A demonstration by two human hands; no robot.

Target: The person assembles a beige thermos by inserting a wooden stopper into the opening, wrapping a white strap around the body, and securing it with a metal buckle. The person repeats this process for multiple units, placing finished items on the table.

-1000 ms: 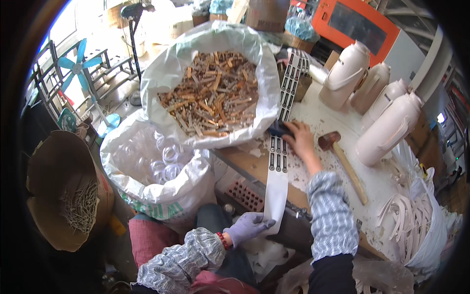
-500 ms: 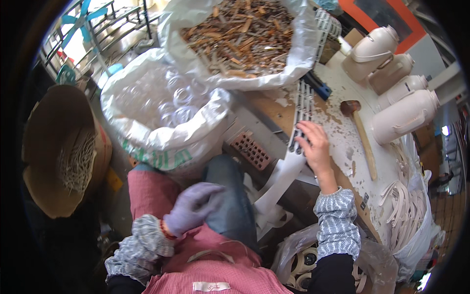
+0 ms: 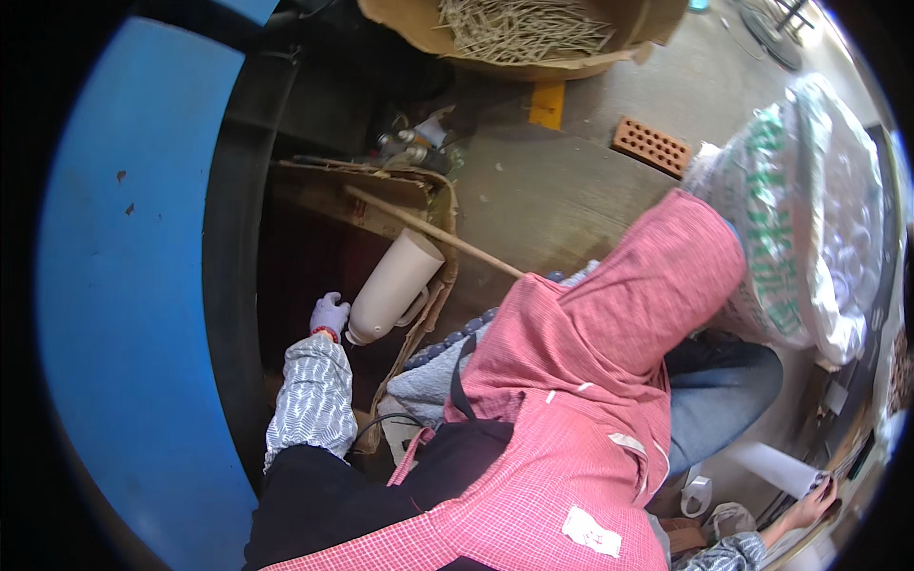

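Note:
My left hand (image 3: 329,313), in a pale purple glove, reaches down into a cardboard box (image 3: 440,205) at the left. Its fingers curl downward and their tips are hidden. Right beside it lies a beige jug-shaped vessel (image 3: 395,285) with a side handle, tilted, its narrow neck toward my glove; whether they touch I cannot tell. At the lower right edge my bare right hand (image 3: 812,504) is closed around the slotted end of a long white plastic piece (image 3: 776,466).
A long wooden stick (image 3: 433,228) leans across the box rim. A blue panel (image 3: 133,266) stands at the far left. A carton of thin sticks (image 3: 533,29) is at the top; a perforated brick (image 3: 652,146) lies on the floor. A white sack (image 3: 776,219) of clear plastic parts stands right.
The view has swung to the left. My left hand has gone from above my lap into the cardboard box, near the beige vessel. My right hand stays at the white piece.

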